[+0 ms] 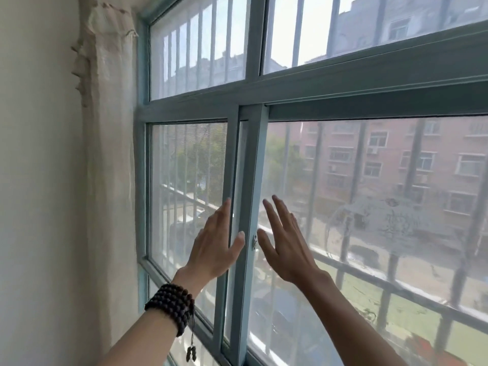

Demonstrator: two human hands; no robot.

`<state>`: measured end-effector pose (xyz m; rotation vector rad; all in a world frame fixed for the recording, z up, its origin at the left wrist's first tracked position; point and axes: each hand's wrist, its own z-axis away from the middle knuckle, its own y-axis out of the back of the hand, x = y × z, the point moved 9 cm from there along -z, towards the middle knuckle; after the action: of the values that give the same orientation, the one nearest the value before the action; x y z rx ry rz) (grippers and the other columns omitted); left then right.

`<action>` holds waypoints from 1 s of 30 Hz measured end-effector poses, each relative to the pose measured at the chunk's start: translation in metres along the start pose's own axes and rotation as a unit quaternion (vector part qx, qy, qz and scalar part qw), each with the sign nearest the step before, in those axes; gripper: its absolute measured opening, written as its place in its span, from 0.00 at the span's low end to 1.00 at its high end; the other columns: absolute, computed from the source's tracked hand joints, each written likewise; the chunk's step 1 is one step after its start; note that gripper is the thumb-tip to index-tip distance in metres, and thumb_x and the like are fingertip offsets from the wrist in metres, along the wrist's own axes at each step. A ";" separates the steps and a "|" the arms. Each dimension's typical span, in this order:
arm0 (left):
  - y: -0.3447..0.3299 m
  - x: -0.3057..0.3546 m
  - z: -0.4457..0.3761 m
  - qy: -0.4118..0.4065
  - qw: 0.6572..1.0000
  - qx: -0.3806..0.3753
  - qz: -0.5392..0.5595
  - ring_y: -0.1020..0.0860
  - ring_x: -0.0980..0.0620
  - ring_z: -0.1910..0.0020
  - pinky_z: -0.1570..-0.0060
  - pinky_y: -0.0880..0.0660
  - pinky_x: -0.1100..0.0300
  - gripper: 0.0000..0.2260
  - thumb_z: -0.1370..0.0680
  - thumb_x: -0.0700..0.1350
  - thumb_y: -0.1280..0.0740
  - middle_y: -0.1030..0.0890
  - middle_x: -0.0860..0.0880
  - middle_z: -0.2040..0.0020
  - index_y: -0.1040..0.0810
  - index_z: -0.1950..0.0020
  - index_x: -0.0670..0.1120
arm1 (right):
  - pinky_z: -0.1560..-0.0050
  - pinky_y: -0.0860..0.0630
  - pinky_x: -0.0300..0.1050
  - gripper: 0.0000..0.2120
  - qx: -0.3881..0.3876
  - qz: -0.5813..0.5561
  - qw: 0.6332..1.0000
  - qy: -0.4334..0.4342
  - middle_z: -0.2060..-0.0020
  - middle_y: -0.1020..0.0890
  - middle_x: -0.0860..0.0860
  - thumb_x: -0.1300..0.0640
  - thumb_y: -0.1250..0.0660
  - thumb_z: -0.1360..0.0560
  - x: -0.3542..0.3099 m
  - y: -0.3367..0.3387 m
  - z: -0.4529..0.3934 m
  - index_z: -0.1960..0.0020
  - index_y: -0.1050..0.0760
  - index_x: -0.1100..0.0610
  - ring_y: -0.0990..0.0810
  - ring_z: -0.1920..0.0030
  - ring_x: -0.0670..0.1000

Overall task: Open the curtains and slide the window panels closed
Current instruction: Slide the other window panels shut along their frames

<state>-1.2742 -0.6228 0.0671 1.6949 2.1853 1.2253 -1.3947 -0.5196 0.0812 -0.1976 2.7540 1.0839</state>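
Observation:
A blue-grey framed sliding window fills the view. Its left panel (187, 165) and right panel (369, 180) overlap at two upright stiles in the middle (253, 167). My left hand (215, 241), with a dark bead bracelet on its wrist, lies flat with straight fingers against the left panel's stile, the thumb reaching toward the right stile. My right hand (285, 241) is spread flat on the right panel's glass just beside its stile, near a small metal latch (254, 241). A pale curtain (108, 128) hangs bunched against the left wall.
Fixed upper panes (198, 48) sit above a horizontal frame bar. Metal security bars stand outside the glass, with apartment buildings, trees and a yard beyond. The plain wall (39, 180) is on the left.

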 end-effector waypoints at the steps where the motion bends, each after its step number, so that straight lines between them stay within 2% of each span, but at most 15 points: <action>1: -0.004 -0.007 -0.008 -0.001 1.000 -0.002 0.001 0.48 0.53 0.20 0.25 0.39 0.46 0.38 0.23 0.64 0.51 0.51 0.52 0.17 0.62 0.18 0.53 | 0.19 0.52 0.59 0.30 0.000 0.004 1.000 -0.002 0.16 0.54 0.48 0.44 0.46 0.15 0.003 -0.004 -0.007 0.16 0.53 0.48 0.58 0.17 0.48; 6: -0.029 -0.038 -0.042 -0.004 1.000 -0.017 0.018 0.49 0.52 0.20 0.25 0.41 0.48 0.37 0.22 0.63 0.50 0.52 0.51 0.17 0.63 0.18 0.53 | 0.19 0.53 0.57 0.30 -0.019 0.047 0.999 -0.005 0.17 0.54 0.50 0.42 0.49 0.15 0.026 -0.028 -0.042 0.17 0.51 0.48 0.56 0.17 0.51; 11: -0.064 -0.064 -0.061 0.007 0.999 -0.039 0.025 0.50 0.52 0.19 0.25 0.45 0.51 0.36 0.18 0.58 0.45 0.54 0.51 0.17 0.65 0.19 0.54 | 0.19 0.53 0.61 0.29 -0.061 0.159 0.985 0.034 0.17 0.53 0.53 0.45 0.46 0.15 0.061 -0.041 -0.089 0.16 0.49 0.51 0.56 0.17 0.54; 15: -0.091 -0.077 -0.080 0.021 0.997 -0.063 0.041 0.51 0.52 0.19 0.24 0.45 0.51 0.36 0.18 0.58 0.44 0.56 0.51 0.17 0.63 0.18 0.52 | 0.19 0.54 0.64 0.30 -0.085 0.255 0.957 0.108 0.17 0.53 0.56 0.44 0.46 0.16 0.081 -0.052 -0.120 0.17 0.45 0.52 0.58 0.18 0.57; 19: -0.113 -0.083 -0.097 0.049 0.993 -0.092 0.053 0.52 0.52 0.19 0.23 0.43 0.48 0.36 0.19 0.60 0.45 0.57 0.52 0.17 0.63 0.18 0.52 | 0.20 0.61 0.65 0.31 -0.094 0.323 0.930 0.150 0.17 0.54 0.58 0.44 0.43 0.17 0.093 -0.063 -0.143 0.17 0.44 0.52 0.61 0.18 0.58; 21: -0.123 -0.084 -0.106 0.068 0.990 -0.113 0.052 0.52 0.52 0.19 0.23 0.43 0.46 0.37 0.19 0.61 0.45 0.57 0.52 0.17 0.64 0.19 0.53 | 0.21 0.61 0.67 0.31 -0.094 0.336 0.921 0.172 0.17 0.52 0.58 0.45 0.42 0.18 0.093 -0.069 -0.153 0.18 0.41 0.53 0.59 0.18 0.59; 25: -0.135 -0.086 -0.124 0.100 0.986 -0.115 0.064 0.52 0.51 0.19 0.23 0.46 0.49 0.36 0.18 0.60 0.45 0.56 0.49 0.17 0.61 0.18 0.50 | 0.23 0.54 0.73 0.28 -0.081 0.349 0.906 0.225 0.19 0.42 0.60 0.48 0.37 0.18 0.087 -0.077 -0.169 0.21 0.35 0.55 0.50 0.18 0.61; 30: -0.145 -0.089 -0.136 0.103 0.986 -0.123 0.053 0.54 0.51 0.19 0.24 0.50 0.52 0.37 0.18 0.59 0.43 0.58 0.49 0.17 0.61 0.18 0.47 | 0.24 0.58 0.74 0.30 -0.103 0.421 0.864 0.257 0.18 0.42 0.57 0.39 0.39 0.18 0.093 -0.092 -0.185 0.21 0.34 0.53 0.53 0.18 0.61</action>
<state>-1.4249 -0.7758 0.0310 1.6656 1.9659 1.6893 -1.4895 -0.7185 0.1335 0.9189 3.2570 1.7219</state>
